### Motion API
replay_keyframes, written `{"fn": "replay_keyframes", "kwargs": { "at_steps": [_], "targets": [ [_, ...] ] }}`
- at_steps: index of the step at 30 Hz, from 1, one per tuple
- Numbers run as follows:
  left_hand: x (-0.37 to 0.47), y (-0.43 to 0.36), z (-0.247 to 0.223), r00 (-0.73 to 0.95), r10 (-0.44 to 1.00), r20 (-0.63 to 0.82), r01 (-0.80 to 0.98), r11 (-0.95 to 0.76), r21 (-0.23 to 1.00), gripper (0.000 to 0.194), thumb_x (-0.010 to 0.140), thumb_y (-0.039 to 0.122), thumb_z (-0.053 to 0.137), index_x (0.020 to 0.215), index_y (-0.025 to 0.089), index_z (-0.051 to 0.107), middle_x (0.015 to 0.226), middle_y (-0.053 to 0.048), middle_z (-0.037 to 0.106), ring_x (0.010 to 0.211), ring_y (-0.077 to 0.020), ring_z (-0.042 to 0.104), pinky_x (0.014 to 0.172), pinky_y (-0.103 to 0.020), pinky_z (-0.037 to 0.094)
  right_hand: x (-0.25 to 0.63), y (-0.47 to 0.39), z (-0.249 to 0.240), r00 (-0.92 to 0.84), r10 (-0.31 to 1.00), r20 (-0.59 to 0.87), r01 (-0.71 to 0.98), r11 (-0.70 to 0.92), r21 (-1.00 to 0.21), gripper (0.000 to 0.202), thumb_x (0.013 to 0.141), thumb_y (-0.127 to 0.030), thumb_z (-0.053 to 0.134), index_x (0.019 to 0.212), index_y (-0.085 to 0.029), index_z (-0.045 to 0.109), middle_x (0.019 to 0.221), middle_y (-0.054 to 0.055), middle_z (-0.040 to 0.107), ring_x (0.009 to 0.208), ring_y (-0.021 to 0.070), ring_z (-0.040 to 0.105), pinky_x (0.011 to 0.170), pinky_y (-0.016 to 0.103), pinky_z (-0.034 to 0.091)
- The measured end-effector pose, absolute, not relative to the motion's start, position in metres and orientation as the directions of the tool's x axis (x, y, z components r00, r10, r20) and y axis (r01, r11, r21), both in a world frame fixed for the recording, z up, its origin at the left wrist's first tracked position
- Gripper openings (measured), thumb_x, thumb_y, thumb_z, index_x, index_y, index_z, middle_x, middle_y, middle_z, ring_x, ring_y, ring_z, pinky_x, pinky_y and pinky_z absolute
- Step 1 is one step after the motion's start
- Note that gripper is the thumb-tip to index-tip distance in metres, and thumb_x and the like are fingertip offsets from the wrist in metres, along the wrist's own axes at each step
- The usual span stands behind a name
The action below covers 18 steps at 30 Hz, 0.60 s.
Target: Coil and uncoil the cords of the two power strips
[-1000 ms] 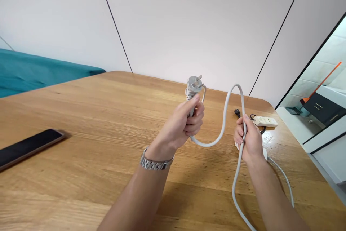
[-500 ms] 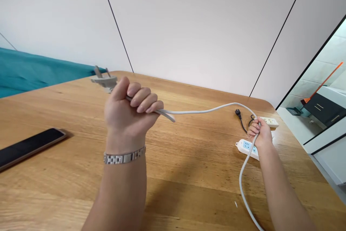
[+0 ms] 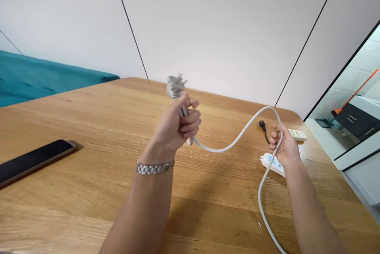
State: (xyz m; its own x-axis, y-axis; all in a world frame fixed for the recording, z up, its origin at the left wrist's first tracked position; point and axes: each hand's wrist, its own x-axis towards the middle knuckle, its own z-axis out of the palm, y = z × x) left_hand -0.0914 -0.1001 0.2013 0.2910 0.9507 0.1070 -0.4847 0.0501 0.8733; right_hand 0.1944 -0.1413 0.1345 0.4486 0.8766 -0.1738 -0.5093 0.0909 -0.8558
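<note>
My left hand point(image 3: 178, 125) is closed round a white power cord point(image 3: 219, 150), above the table's middle. A grey plug point(image 3: 175, 86) with its prongs up sticks out over the thumb, slightly blurred. Below the fist a short end of doubled cord pokes out. From there the cord sags, then arches over to my right hand point(image 3: 286, 147), where it runs between thumb and curled fingers in a loose hold. It then drops toward the bottom edge of the view. Under the right hand lies a white power strip point(image 3: 279, 168) with blue sockets, partly covered by hand and cord.
A cream power strip point(image 3: 297, 134) and a black plug point(image 3: 262, 124) on a dark cord lie behind my right hand. On the left of the wooden table point(image 3: 89, 135) rests a phone point(image 3: 32, 161). A white wall point(image 3: 208, 28) rises behind; teal upholstery point(image 3: 53, 75) is at far left.
My left hand has moved right and turned upright, bringing the plug along. The cord between the hands now hangs slacker. My right hand's fingers have loosened somewhat round the cord.
</note>
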Motion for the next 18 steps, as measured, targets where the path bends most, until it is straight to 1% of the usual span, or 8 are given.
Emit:
{"fn": "replay_keyframes", "kwargs": {
  "at_steps": [2,4,6,8,11,13,15,18],
  "targets": [
    [-0.080,-0.099,0.194,0.313,0.940,0.135,-0.360,-0.014,0.933,0.031,0.083,0.041,0.062,0.066,0.020,0.048,0.044,0.011,0.019,0.036,-0.0043,0.011,0.033,-0.015,0.010,0.187,-0.144,0.135,0.445,0.890,-0.096,-0.431,0.119,-0.894,0.033,0.073,-0.049,0.068,0.089,-0.021,0.061,0.056,-0.007,0.051,0.040,0.0065,0.044,0.034,0.018,0.028],
    [-0.068,-0.100,0.187,0.334,0.926,0.175,-0.268,-0.085,0.960,0.030,0.076,0.035,0.071,0.065,0.019,0.048,0.045,0.011,0.022,0.037,-0.0032,0.014,0.035,-0.015,0.010,0.181,-0.145,0.134,0.389,0.920,-0.047,-0.372,0.110,-0.921,0.036,0.071,-0.052,0.068,0.087,-0.020,0.062,0.055,-0.008,0.048,0.038,0.0054,0.038,0.033,0.018,0.024],
    [-0.057,-0.103,0.182,0.392,0.897,0.204,-0.228,-0.120,0.966,0.032,0.072,0.036,0.074,0.064,0.018,0.049,0.046,0.010,0.024,0.038,-0.0030,0.016,0.036,-0.016,0.011,0.176,-0.145,0.131,0.324,0.946,-0.034,-0.349,0.086,-0.933,0.037,0.069,-0.053,0.070,0.081,-0.020,0.061,0.052,-0.009,0.041,0.036,0.0040,0.031,0.032,0.017,0.018],
    [-0.046,-0.109,0.178,0.469,0.855,0.222,-0.235,-0.121,0.964,0.036,0.069,0.042,0.077,0.064,0.018,0.050,0.045,0.010,0.024,0.039,-0.0032,0.016,0.037,-0.017,0.012,0.171,-0.145,0.127,0.301,0.953,-0.032,-0.329,0.072,-0.941,0.039,0.067,-0.055,0.072,0.077,-0.019,0.060,0.051,-0.010,0.036,0.036,0.0033,0.026,0.032,0.017,0.015],
    [-0.028,-0.119,0.172,0.576,0.779,0.248,-0.266,-0.108,0.958,0.042,0.067,0.052,0.077,0.069,0.017,0.054,0.046,0.010,0.026,0.039,-0.0035,0.017,0.037,-0.019,0.013,0.162,-0.147,0.124,0.302,0.953,-0.012,-0.249,0.067,-0.966,0.045,0.062,-0.060,0.074,0.076,-0.019,0.061,0.049,-0.011,0.031,0.037,0.0031,0.020,0.034,0.018,0.011],
    [-0.016,-0.125,0.169,0.579,0.763,0.286,-0.296,-0.130,0.946,0.044,0.066,0.055,0.077,0.074,0.017,0.056,0.048,0.010,0.028,0.040,-0.0034,0.018,0.037,-0.019,0.015,0.156,-0.149,0.125,0.262,0.965,0.002,-0.188,0.053,-0.981,0.048,0.059,-0.062,0.076,0.076,-0.019,0.062,0.047,-0.012,0.025,0.038,0.0032,0.017,0.035,0.019,0.010],
    [-0.008,-0.129,0.166,0.550,0.779,0.302,-0.342,-0.120,0.932,0.047,0.064,0.056,0.079,0.074,0.017,0.054,0.048,0.010,0.029,0.040,-0.0030,0.018,0.037,-0.019,0.016,0.150,-0.151,0.126,0.211,0.977,0.008,-0.139,0.038,-0.990,0.049,0.059,-0.064,0.075,0.071,-0.019,0.060,0.047,-0.012,0.022,0.039,0.0037,0.016,0.036,0.020,0.010],
    [-0.005,-0.128,0.164,0.547,0.805,0.228,-0.409,0.019,0.913,0.054,0.063,0.064,0.075,0.068,0.018,0.048,0.046,0.012,0.022,0.038,-0.0025,0.013,0.036,-0.017,0.011,0.146,-0.153,0.126,0.178,0.984,0.001,-0.064,0.012,-0.998,0.048,0.062,-0.065,0.073,0.068,-0.019,0.060,0.047,-0.011,0.020,0.040,0.0048,0.015,0.036,0.022,0.009]
  ]
}}
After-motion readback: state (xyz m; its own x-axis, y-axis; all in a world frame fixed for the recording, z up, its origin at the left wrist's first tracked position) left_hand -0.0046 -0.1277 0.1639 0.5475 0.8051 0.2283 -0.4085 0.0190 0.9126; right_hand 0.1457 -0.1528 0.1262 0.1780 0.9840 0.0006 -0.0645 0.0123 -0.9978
